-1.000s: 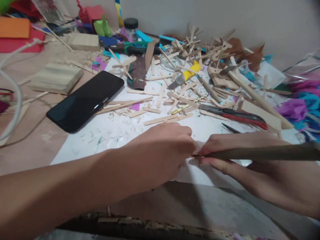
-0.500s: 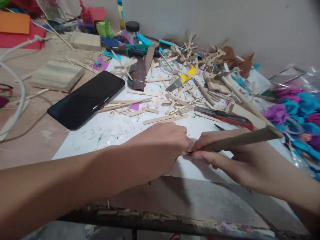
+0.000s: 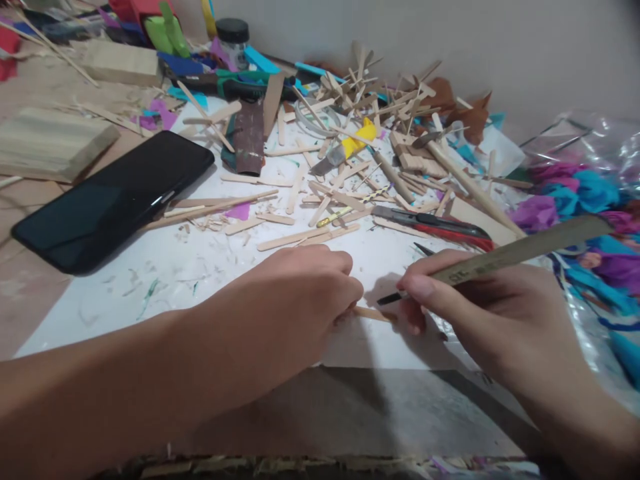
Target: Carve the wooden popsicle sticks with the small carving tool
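Note:
My left hand (image 3: 300,300) is closed on a thin wooden craft stick (image 3: 374,314), pressing it flat on the white sheet (image 3: 200,267); only the stick's right end shows past my fingers. My right hand (image 3: 470,307) grips a long flat file-like tool (image 3: 520,251) whose dark tip (image 3: 387,299) hovers just above the stick's exposed end. The tool's handle end slants up to the right.
A black phone (image 3: 107,200) lies at the left. Several loose craft sticks (image 3: 310,200) and shavings litter the sheet. A red-and-black cutter (image 3: 435,227), a yellow utility knife (image 3: 350,147), wooden blocks (image 3: 50,143), a jar (image 3: 233,37) and coloured tissue paper (image 3: 575,200) crowd the back and right.
The tool tilted upward and its tip lifted off my left fingers, exposing the stick's end. My hands moved slightly apart. The camera view shifted right.

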The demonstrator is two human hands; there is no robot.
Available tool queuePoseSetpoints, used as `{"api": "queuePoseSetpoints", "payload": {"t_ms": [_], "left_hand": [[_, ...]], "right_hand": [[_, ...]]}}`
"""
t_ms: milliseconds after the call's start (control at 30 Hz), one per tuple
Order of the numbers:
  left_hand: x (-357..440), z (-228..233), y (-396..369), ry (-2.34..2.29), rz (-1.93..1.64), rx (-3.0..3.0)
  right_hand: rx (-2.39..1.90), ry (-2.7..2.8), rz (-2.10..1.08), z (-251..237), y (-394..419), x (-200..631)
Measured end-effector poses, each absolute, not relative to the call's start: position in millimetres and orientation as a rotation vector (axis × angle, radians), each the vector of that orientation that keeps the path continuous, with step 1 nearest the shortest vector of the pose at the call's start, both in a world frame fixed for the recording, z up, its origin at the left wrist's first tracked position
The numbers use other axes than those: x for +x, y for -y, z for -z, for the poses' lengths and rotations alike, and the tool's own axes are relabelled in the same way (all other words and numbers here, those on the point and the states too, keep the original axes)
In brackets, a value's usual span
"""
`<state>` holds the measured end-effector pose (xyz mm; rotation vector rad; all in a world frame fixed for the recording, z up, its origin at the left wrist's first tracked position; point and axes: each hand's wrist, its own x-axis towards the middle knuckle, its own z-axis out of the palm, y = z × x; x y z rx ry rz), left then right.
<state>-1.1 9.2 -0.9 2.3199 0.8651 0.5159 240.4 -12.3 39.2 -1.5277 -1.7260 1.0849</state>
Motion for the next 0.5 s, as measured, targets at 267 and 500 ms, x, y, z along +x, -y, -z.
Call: {"api": "queuePoseSetpoints", "payload": {"t_ms": [267, 500], "left_hand": [[0, 2, -8, -0.906, -0.516, 2.320], [-1, 3, -7, -0.897, -0.566, 2.359]], "right_hand": [[-1.599, 1.773, -0.880, -29, 28, 231], [-1.634, 1.692, -0.851, -26, 31, 225]]}}
